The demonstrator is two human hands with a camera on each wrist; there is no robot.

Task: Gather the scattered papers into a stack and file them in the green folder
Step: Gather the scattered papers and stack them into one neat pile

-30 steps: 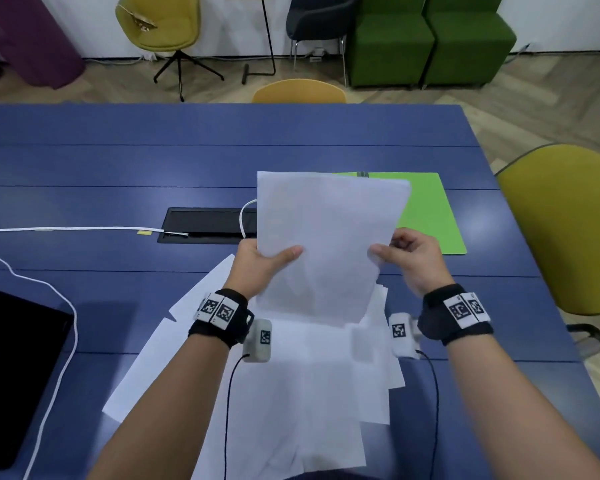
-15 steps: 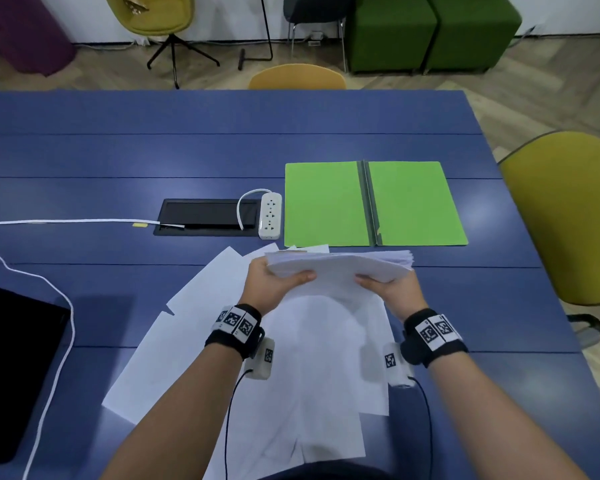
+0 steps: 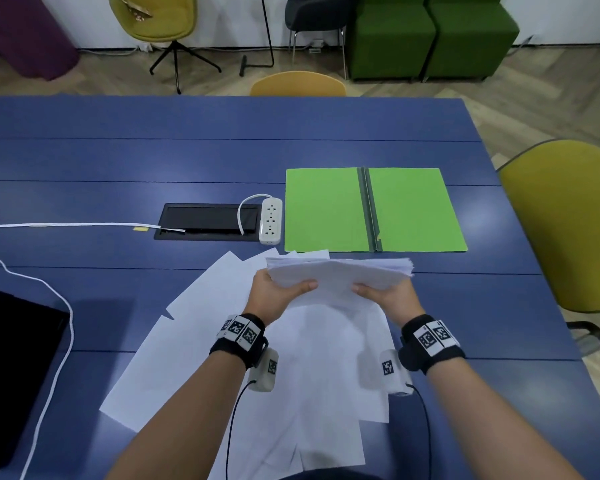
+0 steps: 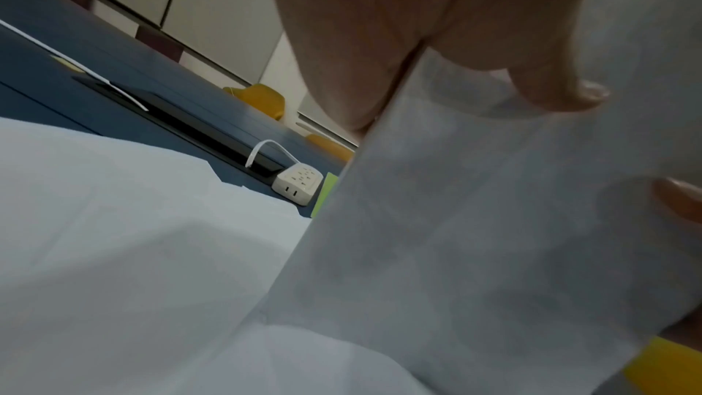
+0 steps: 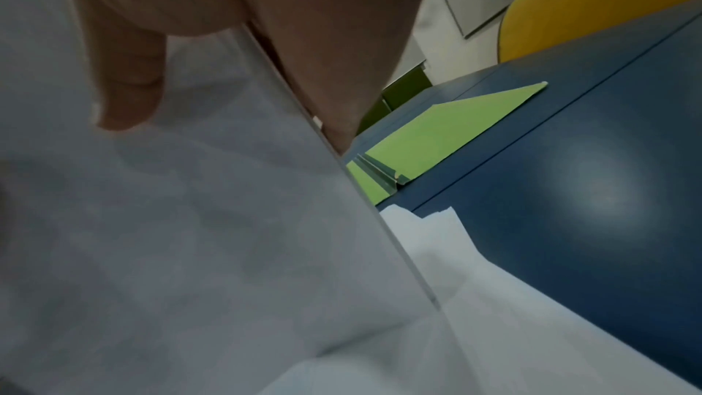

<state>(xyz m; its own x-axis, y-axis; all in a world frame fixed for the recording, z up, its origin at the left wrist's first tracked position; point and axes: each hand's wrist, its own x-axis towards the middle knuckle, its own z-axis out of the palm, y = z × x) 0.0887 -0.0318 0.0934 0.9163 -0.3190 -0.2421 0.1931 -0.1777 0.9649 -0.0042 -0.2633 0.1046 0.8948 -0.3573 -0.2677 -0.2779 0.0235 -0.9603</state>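
I hold a stack of white papers (image 3: 340, 273) nearly flat above the table, just in front of the green folder (image 3: 409, 209), which lies open with its spine in the middle. My left hand (image 3: 279, 294) grips the stack's left edge, thumb on top. My right hand (image 3: 387, 294) grips its right side the same way. In the left wrist view the stack (image 4: 494, 236) fills the right half under my thumb. In the right wrist view the stack (image 5: 190, 221) fills the left, with the folder (image 5: 448, 131) beyond. More loose sheets (image 3: 194, 341) lie scattered on the table beneath my arms.
A white power strip (image 3: 270, 220) lies left of the folder beside a black cable hatch (image 3: 208, 226). A white cable (image 3: 49, 306) runs along the left. A black object (image 3: 11, 368) sits at the left edge. A yellow chair (image 3: 568, 230) stands at the table's right.
The stack was upright in front of the folder one second ago; both hands have tilted it flat and lowered it, uncovering the open folder. The head view has shifted slightly.
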